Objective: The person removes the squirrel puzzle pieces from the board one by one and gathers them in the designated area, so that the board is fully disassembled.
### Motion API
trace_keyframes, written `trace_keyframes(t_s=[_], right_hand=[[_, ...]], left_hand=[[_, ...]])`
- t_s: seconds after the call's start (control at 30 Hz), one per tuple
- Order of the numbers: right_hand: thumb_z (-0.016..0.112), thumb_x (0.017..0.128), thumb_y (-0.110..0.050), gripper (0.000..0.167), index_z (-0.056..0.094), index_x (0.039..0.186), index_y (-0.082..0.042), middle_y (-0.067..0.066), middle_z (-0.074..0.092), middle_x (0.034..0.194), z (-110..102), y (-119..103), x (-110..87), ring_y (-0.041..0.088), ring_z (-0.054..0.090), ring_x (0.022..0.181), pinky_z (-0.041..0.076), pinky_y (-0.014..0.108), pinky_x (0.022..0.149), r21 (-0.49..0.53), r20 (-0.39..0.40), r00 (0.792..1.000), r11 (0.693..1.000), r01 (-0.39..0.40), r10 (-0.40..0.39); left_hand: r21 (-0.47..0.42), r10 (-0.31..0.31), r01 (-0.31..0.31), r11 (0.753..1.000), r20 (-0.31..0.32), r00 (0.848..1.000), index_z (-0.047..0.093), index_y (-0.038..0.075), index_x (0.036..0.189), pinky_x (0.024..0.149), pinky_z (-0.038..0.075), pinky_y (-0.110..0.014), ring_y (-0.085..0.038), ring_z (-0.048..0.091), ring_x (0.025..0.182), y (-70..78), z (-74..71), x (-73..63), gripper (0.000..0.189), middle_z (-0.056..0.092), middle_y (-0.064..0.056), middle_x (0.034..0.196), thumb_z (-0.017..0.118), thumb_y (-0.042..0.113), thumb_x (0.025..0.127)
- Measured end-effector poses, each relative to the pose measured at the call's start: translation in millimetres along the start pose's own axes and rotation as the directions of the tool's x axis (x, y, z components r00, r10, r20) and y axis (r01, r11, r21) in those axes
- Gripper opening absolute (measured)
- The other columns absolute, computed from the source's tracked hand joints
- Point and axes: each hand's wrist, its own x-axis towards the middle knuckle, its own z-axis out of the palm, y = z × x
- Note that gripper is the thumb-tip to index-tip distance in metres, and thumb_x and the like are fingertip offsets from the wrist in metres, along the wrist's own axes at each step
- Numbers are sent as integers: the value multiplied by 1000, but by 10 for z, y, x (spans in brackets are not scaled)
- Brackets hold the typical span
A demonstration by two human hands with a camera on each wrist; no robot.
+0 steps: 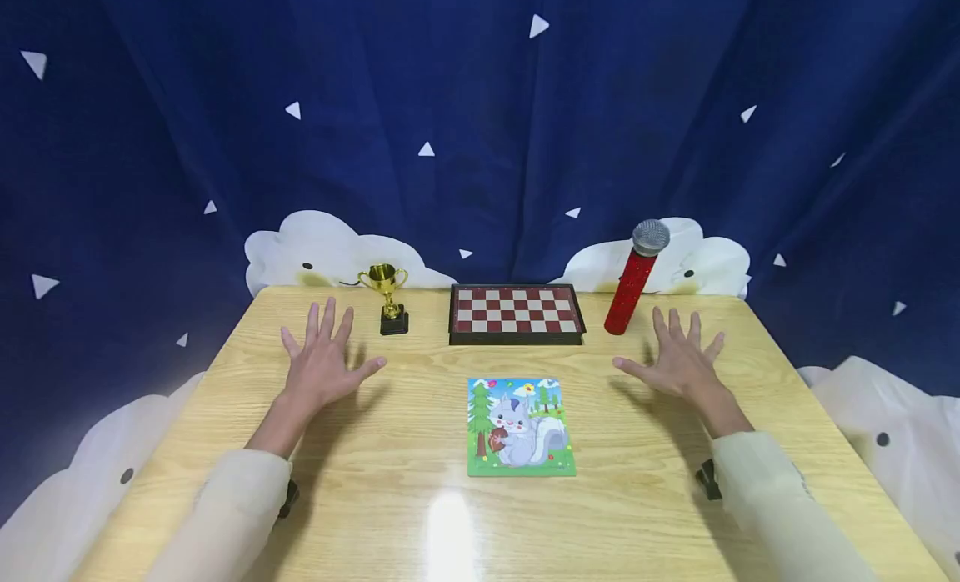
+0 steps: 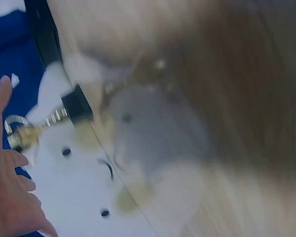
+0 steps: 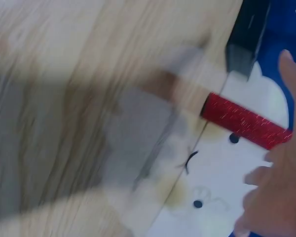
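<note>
Left grip (image 1: 321, 367), right grip (image 1: 682, 365) splayed wide, empty; trophy (image 1: 385, 280) far-right of left, microphone (image 1: 632, 288) far-left of right; squirrel picture (image 1: 520, 430) between.

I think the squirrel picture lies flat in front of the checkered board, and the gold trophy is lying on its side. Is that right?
Not quite: the gold trophy is not lying on its side; the head view shows it standing upright on the table. The squirrel picture does lie flat in front of the checkered board.
</note>
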Motion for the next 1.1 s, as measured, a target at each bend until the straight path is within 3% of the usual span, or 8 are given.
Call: trace_keyframes(t_s=[0.3,0.57,0.9,1.1], right_hand=[[57,76,-72,109,18,151,-2,30,19,153,-40,-333,-81,55,7,140,-4,78,102,101,83,994,993,67,-75],[61,80,-63,99,28,147,1,27,37,147,19,-577,-107,46,34,135,31,62,107,202,184,972,973,111,-149],[68,84,-42,73,45,137,4,23,51,137,166,-809,-46,39,45,129,39,53,104,254,228,954,958,135,-195],[72,84,-32,57,56,128,1,16,60,126,248,-935,-15,31,56,115,47,46,96,290,247,946,947,136,-211]], left_hand=[[-31,84,-82,996,89,992,17,11,153,106,4,-75,-37,-4,147,450,146,-81,98,-2,-13,161,58,64,81],[-51,192,-187,981,146,970,21,12,152,109,13,-70,-35,5,148,751,270,-132,93,2,-12,161,58,63,82],[-77,345,-337,938,262,901,23,13,151,113,17,-63,-31,10,148,1219,390,-172,89,7,-10,161,58,59,85],[-107,442,-434,895,348,826,24,14,151,112,20,-62,-31,11,148,1475,463,-226,85,8,-10,161,57,57,87]])
